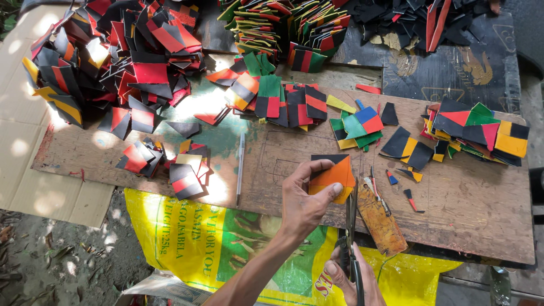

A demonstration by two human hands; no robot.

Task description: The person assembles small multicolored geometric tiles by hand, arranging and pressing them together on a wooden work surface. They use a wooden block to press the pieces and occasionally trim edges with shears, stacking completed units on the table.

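My left hand (303,198) pinches an orange, black and yellow patch of material (333,177) by its lower left edge, just above the front of a wooden board (476,209). My right hand (348,277) grips dark scissors (351,226) at the bottom of the view. Their blades point up along the patch's right edge. Whether the blades touch the patch is unclear.
Piles of red, black, green and yellow cut pieces (119,62) cover the board's far side and left. Smaller stacks (476,133) lie at the right. A pen (240,167), a rusty flat piece (381,224) and small offcuts (409,198) lie close by. A yellow sack (226,249) hangs below.
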